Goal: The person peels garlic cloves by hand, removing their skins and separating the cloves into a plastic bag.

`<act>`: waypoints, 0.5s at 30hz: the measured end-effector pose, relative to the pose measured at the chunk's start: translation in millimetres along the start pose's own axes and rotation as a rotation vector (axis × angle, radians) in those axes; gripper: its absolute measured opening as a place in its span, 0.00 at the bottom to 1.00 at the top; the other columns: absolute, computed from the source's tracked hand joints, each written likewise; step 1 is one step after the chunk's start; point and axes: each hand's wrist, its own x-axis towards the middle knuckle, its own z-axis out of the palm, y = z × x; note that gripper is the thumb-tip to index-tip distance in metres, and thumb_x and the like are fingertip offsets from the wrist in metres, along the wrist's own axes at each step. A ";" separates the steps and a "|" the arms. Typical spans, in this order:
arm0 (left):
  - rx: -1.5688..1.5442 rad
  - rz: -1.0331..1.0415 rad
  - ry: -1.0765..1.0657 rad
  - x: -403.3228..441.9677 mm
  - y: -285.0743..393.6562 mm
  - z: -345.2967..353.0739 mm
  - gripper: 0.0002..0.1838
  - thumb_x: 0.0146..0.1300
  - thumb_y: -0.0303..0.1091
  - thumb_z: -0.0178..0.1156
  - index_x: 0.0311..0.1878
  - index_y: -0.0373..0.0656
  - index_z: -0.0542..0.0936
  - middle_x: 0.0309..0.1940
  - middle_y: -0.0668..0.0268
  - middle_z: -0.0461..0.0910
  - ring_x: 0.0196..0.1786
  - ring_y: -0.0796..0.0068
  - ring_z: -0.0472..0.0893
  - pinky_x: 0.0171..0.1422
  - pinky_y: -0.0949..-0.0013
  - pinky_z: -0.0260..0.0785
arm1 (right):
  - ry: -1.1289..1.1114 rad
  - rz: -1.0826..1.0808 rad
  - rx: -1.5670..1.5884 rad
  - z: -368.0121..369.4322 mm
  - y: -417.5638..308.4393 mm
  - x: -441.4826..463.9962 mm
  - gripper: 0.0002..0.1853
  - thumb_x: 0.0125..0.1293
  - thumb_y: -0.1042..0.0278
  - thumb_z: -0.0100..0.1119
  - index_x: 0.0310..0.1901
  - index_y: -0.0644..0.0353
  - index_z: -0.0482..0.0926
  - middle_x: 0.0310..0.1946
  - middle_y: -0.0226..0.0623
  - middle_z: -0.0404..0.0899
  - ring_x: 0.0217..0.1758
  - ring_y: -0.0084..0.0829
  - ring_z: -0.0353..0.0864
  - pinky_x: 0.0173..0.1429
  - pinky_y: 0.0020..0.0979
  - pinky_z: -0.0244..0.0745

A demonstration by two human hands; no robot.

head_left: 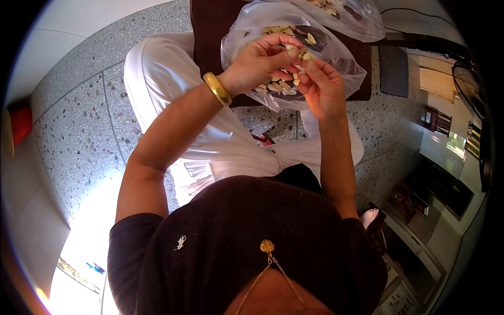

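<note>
Both of my hands are close together over an open clear plastic bag of pale garlic cloves. My left hand, with a gold bangle at its wrist, has its fingers pinched around a small pale clove. Beside it, my right hand is closed, thumb against fingertips, on what looks like a bit of clove or skin. Cloves and loose skins lie under and around the fingers inside the bag.
The bag rests on a dark red-brown board. A second plastic bag with pale skins lies at the top. White-trousered legs are folded on the speckled floor. A dark mat and a fan are at the right.
</note>
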 end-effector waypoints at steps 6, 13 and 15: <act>0.603 0.281 -0.011 1.1 -19.1 -3.0 0.12 0.63 0.27 0.53 0.49 0.40 0.76 0.28 0.73 0.77 0.28 0.87 0.72 0.34 0.84 0.66 | 0.018 -0.131 -0.438 -6.0 -1.7 6.9 0.07 0.61 0.71 0.57 0.37 0.66 0.77 0.24 0.30 0.76 0.23 0.15 0.70 0.23 0.16 0.64; 0.890 0.477 0.011 0.0 -15.9 -2.9 0.13 0.62 0.25 0.54 0.51 0.38 0.74 0.29 0.71 0.77 0.31 0.85 0.73 0.35 0.82 0.67 | 0.020 -0.348 -0.719 -6.4 9.9 15.3 0.08 0.58 0.69 0.61 0.33 0.66 0.79 0.23 0.28 0.74 0.18 0.13 0.66 0.22 0.15 0.61; 0.643 0.391 0.044 0.4 -21.3 -0.4 0.12 0.62 0.24 0.54 0.49 0.36 0.73 0.29 0.71 0.76 0.32 0.85 0.74 0.35 0.81 0.67 | 0.038 -0.241 -0.582 -1.9 3.2 11.3 0.08 0.58 0.69 0.62 0.32 0.66 0.80 0.22 0.28 0.74 0.18 0.13 0.66 0.22 0.15 0.61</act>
